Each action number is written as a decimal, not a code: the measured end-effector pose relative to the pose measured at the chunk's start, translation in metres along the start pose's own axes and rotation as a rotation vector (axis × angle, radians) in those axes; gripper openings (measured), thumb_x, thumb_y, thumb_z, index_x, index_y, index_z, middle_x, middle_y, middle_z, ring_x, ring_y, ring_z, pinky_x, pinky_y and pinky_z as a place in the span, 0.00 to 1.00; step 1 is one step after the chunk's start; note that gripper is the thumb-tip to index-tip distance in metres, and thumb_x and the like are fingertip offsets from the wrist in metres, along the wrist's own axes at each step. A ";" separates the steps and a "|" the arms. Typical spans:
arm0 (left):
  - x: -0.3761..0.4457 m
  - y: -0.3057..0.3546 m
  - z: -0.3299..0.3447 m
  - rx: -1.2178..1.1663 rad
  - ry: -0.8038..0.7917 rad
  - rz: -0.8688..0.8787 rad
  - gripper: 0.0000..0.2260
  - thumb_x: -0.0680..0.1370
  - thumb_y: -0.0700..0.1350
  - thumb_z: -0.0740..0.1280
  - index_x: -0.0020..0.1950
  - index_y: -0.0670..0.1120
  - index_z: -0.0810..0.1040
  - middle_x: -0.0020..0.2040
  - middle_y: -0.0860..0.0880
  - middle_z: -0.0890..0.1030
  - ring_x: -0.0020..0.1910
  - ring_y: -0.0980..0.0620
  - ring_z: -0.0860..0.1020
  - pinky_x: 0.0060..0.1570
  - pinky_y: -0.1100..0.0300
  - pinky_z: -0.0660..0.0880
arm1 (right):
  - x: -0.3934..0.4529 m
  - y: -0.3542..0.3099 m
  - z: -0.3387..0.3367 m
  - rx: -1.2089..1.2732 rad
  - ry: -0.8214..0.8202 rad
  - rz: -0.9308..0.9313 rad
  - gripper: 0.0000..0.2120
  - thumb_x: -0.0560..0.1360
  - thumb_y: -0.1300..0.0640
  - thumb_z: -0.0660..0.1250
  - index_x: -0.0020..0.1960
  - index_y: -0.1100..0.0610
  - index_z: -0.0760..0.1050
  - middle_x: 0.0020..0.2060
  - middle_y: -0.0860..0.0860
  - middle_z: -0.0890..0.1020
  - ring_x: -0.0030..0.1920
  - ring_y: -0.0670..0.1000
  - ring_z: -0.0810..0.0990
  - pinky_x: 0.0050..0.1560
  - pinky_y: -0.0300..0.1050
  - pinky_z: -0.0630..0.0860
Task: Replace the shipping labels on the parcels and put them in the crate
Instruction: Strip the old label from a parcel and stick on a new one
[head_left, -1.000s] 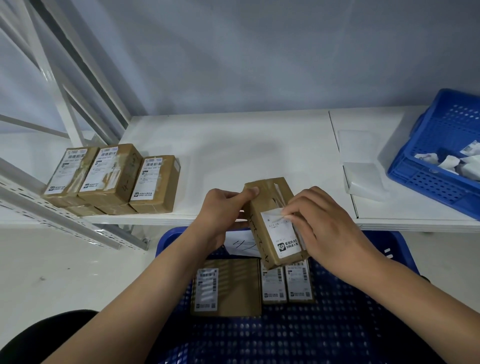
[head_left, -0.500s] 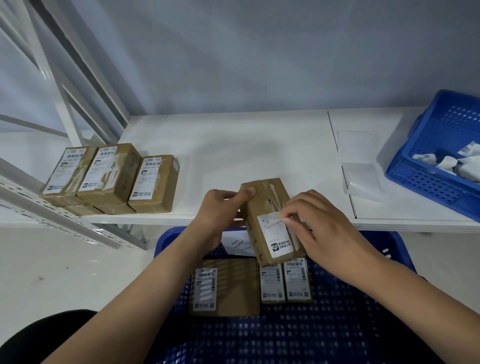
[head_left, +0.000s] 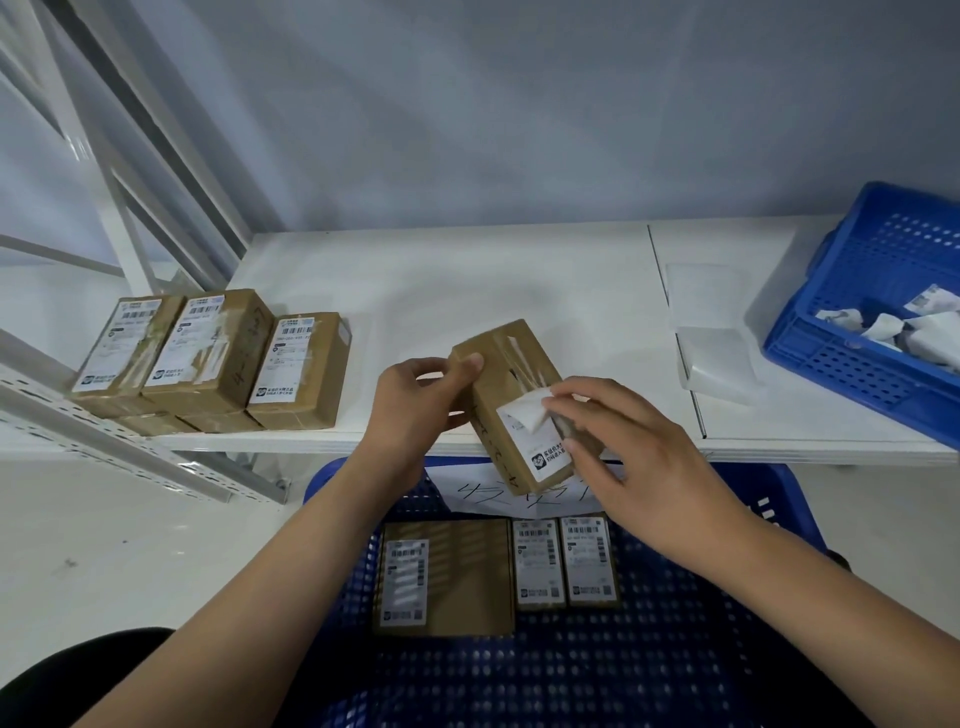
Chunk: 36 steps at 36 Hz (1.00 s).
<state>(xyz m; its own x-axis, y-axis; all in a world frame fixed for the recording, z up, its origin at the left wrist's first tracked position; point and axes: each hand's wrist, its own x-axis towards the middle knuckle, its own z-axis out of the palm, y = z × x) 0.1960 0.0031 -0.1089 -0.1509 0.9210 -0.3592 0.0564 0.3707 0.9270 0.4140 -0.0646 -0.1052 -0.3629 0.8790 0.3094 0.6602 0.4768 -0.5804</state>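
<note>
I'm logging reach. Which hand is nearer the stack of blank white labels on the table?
Right. The right hand sits just left of the blank white labels; the left hand lies farther left.

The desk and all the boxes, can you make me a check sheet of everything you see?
Surface: white table, mostly bare in the middle.
Job's things: held box over the front crate; its label is half peeled, top edge folded back. Three labelled boxes lie in that crate. Stacked boxes wait at the table's left.
Clutter: side crate at right holds crumpled paper scraps; clear sheets lie beside it.
Hands: left hand grips the box; right hand pinches the label.
Cables: nothing seen.
Surroundings: grey wall, metal shelf frame at left.
</note>
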 end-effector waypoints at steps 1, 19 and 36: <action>0.001 -0.001 -0.001 -0.002 0.020 -0.002 0.21 0.77 0.51 0.75 0.65 0.41 0.77 0.52 0.45 0.85 0.50 0.47 0.85 0.47 0.55 0.84 | 0.001 -0.001 -0.001 0.016 0.005 0.013 0.16 0.80 0.60 0.64 0.67 0.57 0.76 0.67 0.45 0.73 0.56 0.40 0.76 0.54 0.37 0.78; -0.015 0.007 0.007 -0.124 -0.245 -0.002 0.21 0.78 0.50 0.72 0.67 0.42 0.77 0.53 0.45 0.87 0.54 0.46 0.85 0.58 0.52 0.81 | 0.013 0.015 -0.002 0.709 -0.003 0.843 0.21 0.80 0.43 0.66 0.71 0.43 0.71 0.63 0.44 0.79 0.61 0.46 0.79 0.66 0.54 0.75; -0.023 0.007 0.013 -0.123 -0.257 -0.127 0.16 0.79 0.51 0.72 0.61 0.41 0.81 0.54 0.46 0.87 0.53 0.48 0.86 0.55 0.54 0.82 | 0.017 0.017 -0.009 0.943 0.051 0.873 0.13 0.82 0.54 0.66 0.65 0.48 0.78 0.53 0.49 0.86 0.55 0.51 0.85 0.65 0.56 0.76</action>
<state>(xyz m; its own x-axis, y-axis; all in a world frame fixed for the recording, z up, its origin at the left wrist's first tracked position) 0.2130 -0.0136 -0.0957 0.1061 0.8741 -0.4740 -0.0696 0.4821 0.8733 0.4250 -0.0420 -0.1030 -0.0089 0.9052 -0.4249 -0.0609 -0.4246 -0.9033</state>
